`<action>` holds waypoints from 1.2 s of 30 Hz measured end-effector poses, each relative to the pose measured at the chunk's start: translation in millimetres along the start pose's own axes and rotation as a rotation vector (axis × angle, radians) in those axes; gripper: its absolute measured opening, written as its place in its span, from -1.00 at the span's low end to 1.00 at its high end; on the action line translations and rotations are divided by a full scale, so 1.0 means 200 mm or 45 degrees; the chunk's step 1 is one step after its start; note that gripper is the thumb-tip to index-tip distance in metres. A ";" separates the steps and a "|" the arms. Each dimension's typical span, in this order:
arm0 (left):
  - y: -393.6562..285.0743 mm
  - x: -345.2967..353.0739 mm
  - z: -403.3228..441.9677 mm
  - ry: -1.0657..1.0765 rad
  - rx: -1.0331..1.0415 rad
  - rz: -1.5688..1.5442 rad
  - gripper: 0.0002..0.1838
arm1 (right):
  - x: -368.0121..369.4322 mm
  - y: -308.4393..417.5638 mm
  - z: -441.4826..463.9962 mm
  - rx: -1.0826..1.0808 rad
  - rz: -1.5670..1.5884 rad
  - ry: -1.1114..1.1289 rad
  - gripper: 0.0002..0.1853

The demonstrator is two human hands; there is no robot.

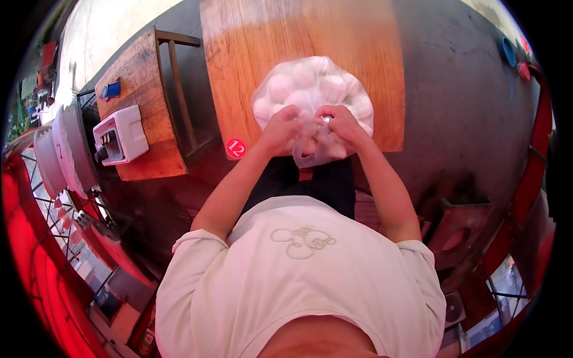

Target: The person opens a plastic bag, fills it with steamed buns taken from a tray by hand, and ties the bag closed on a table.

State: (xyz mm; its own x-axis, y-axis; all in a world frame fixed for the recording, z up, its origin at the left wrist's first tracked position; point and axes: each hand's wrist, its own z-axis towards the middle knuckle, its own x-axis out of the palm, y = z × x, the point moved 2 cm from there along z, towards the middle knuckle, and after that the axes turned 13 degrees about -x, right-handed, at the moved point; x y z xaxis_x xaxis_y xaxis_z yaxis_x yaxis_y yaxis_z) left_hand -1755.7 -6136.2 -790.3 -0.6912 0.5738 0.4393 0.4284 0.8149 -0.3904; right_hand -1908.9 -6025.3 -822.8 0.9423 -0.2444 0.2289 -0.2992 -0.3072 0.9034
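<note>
A translucent plastic bag [301,80] full of whitish round items rests on a wooden table [239,53] in front of me. My left hand [280,128] is closed on the gathered neck of the bag, on its left side. On the right side of the neck, my right hand [341,123] pinches the plastic, with a ring on one finger. The two hands are a short way apart, and loose plastic hangs between and below them, over the table's near edge.
A red round sticker [236,148] marked 12 is at the table's near left corner. To the left, a second wooden table [152,131] holds a white foam box [134,132] with bottles and a blue box [111,90]. A wooden stool [462,230] stands at the lower right.
</note>
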 end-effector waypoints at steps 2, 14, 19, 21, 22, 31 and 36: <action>0.01 -0.02 0.00 0.013 0.010 -0.051 -0.94 | 0.00 0.01 0.00 -0.078 -0.009 -0.022 -0.94; 0.02 -0.16 0.18 -0.329 0.481 1.050 -0.84 | 0.05 -0.06 -0.01 0.001 0.335 -0.422 -0.94; -0.05 0.02 0.13 -0.349 0.546 0.919 -0.86 | 0.06 0.05 0.02 -0.116 -0.070 -0.203 -0.91; -0.09 0.05 0.12 -0.465 0.659 1.156 -0.86 | 0.05 0.01 0.03 -0.191 -0.234 -0.211 -0.93; -0.10 0.04 0.11 -0.557 0.714 1.314 -0.86 | 0.03 0.01 0.03 -0.240 -0.383 -0.297 -0.94; -0.07 0.00 0.14 -0.040 0.144 0.418 -0.92 | -0.01 -0.05 0.04 -0.320 -0.381 -0.466 -0.96; -0.09 0.01 0.01 0.262 -0.236 0.341 -0.85 | -0.09 -0.03 -0.09 -0.060 0.275 -0.656 -0.88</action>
State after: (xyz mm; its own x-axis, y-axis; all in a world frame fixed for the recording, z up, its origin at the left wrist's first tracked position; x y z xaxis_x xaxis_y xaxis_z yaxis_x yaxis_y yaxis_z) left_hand -1766.6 -6149.7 -784.5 -0.4170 0.7577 0.5020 0.6891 0.6237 -0.3690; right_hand -1920.4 -6001.8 -825.7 0.6615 -0.7187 0.2142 -0.4589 -0.1620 0.8736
